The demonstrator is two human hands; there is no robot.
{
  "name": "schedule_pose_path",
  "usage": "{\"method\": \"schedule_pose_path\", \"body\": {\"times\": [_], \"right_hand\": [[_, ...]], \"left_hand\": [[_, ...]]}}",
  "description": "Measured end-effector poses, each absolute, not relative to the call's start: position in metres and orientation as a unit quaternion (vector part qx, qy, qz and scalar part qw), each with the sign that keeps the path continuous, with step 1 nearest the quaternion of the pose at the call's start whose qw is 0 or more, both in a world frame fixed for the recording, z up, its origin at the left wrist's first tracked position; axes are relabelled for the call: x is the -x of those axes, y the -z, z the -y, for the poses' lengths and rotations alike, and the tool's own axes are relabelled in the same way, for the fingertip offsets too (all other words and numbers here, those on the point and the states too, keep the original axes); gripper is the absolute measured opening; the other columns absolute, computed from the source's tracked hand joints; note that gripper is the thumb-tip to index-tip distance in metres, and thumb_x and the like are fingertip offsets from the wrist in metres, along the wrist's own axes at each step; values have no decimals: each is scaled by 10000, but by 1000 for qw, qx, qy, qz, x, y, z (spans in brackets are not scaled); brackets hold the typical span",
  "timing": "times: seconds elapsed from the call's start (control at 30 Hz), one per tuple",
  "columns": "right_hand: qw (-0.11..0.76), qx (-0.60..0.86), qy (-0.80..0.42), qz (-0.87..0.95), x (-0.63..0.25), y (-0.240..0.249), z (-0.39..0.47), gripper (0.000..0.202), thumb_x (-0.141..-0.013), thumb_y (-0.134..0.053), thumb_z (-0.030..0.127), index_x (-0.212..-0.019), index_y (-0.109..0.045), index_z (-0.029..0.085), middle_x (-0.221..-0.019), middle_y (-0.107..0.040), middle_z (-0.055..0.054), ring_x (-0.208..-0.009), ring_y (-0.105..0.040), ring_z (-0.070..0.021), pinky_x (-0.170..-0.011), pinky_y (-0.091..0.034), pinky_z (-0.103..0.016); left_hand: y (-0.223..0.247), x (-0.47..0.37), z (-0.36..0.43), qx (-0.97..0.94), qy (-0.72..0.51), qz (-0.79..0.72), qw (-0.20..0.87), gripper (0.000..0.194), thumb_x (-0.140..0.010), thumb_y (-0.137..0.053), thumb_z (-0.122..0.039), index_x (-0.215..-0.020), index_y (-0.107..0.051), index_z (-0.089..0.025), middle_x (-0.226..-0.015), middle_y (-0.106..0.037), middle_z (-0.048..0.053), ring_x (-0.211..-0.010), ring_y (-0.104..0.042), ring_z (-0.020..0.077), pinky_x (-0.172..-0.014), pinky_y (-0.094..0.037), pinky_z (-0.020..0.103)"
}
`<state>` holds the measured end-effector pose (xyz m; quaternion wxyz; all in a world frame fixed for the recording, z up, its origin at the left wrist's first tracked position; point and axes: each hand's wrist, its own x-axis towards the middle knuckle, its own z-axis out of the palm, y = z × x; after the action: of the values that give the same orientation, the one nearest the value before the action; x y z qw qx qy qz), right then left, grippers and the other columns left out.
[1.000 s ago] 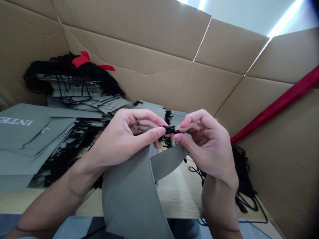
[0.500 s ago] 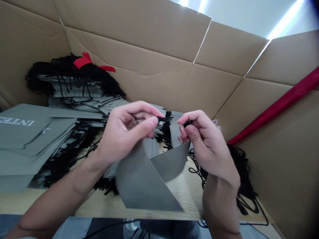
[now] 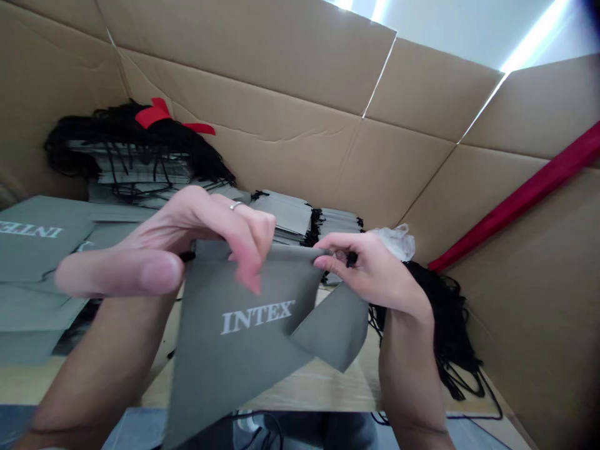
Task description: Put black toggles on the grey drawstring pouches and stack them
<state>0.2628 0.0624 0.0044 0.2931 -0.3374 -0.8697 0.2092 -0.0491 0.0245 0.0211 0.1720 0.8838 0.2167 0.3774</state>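
Observation:
A grey fabric drawstring bag [image 3: 244, 356] with white INTEX lettering hangs between my hands, its lower right part folded over. My right hand [image 3: 370, 269] pinches the bag's top edge at the right, and a bit of black cord shows by its fingers. At the top left of the bag is my left hand [image 3: 206, 231], with a ring on one finger. Its thumb is spread far out to the left, close to a black cord end at the bag's corner. The fingers bend down in front of the bag's upper edge, slightly blurred.
Grey INTEX bags [image 3: 42, 262] are piled at the left. Bundled bags with black cords [image 3: 154, 156] and a red strip [image 3: 154, 114] lie behind. More stacks [image 3: 285, 212] stand at the back. Black cords [image 3: 445, 319] and clear plastic [image 3: 398, 242] lie right. Cardboard walls [image 3: 281, 119] enclose the table.
The bag has turned so its lettering faces me, and it is spread wider. My left hand has moved left from the black cord, its thumb parting from the fingers. My right hand has shifted slightly down.

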Motion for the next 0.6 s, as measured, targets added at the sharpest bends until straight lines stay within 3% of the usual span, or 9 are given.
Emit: {"method": "schedule_pose_path", "body": {"times": [0.03, 0.1, 0.17, 0.2, 0.27, 0.33, 0.47, 0.6], "right_hand": [[315, 347, -195, 861, -265, -7, -60, 82, -1020, -809, 274, -986, -806, 199, -768, -744, 21, -655, -581, -123, -579, -396, -260], [351, 349, -178, 851, -266, -9, -54, 128, -1000, -855, 322, -985, -820, 200, -736, -732, 30, -631, -565, -115, -580, -400, -264], [374, 335, -174, 847, -263, -9, -50, 144, -984, -883, 335, -972, -823, 204, -711, -710, 45, -610, -537, -103, -581, -403, -262], [379, 328, -176, 847, -262, -8, -48, 133, -975, -895, 318, -971, -822, 207, -709, -706, 52, -608, -527, -98, -580, -400, -259], [382, 314, -174, 852, -261, -7, -46, 109, -956, -910, 260, -984, -816, 210, -714, -701, 62, -610, -510, -91, -577, -391, -255], [380, 304, -157, 860, -262, -7, -46, 102, -958, -894, 201, -1012, -808, 211, -727, -696, 66, -603, -481, -87, -573, -376, -258], [399, 303, -120, 857, -270, -11, -48, 111, -968, -892, 214, -1014, -791, 211, -781, -698, 52, -618, -460, -89, -568, -365, -262], [428, 298, -141, 842, -271, -10, -47, 196, -925, -952, 260, -931, -762, 212, -698, -624, 72, -602, -445, -87, -540, -351, -251]], "left_hand": [[-22, 47, -28, -885, -356, -217, 206, 647, -1052, -509, -806, -917, -825, -258, -837, -767, 87, -650, -635, 189, -637, -580, 381], [-20, 36, -34, -875, -379, -258, 156, 309, -1018, -767, -538, -1096, -827, -245, -1048, -800, 60, -709, -627, 157, -646, -551, 325], [-12, 20, -38, -865, -383, -324, 23, 380, -946, -862, -438, -1244, -799, -210, -1250, -792, 89, -1024, -712, 231, -882, -588, 353], [-7, 12, -40, -872, -367, -323, 11, 375, -971, -837, -403, -1284, -785, -203, -1275, -793, 88, -1159, -712, 261, -997, -576, 377], [1, 0, -41, -890, -331, -311, 38, 197, -1068, -711, -344, -1196, -801, -226, -1134, -821, 38, -1091, -714, 226, -976, -550, 353], [6, -5, -41, -894, -313, -316, 57, 209, -1114, -608, -305, -1079, -798, -227, -946, -809, 8, -921, -685, 197, -839, -518, 323], [3, -1, -37, -887, -313, -339, 37, 214, -1069, -589, -273, -995, -774, -194, -779, -745, -1, -738, -626, 171, -690, -442, 317], [-2, 0, -35, -889, -317, -325, 63, 155, -1009, -632, -211, -954, -776, -192, -737, -727, -21, -627, -598, 124, -584, -412, 279]]}}
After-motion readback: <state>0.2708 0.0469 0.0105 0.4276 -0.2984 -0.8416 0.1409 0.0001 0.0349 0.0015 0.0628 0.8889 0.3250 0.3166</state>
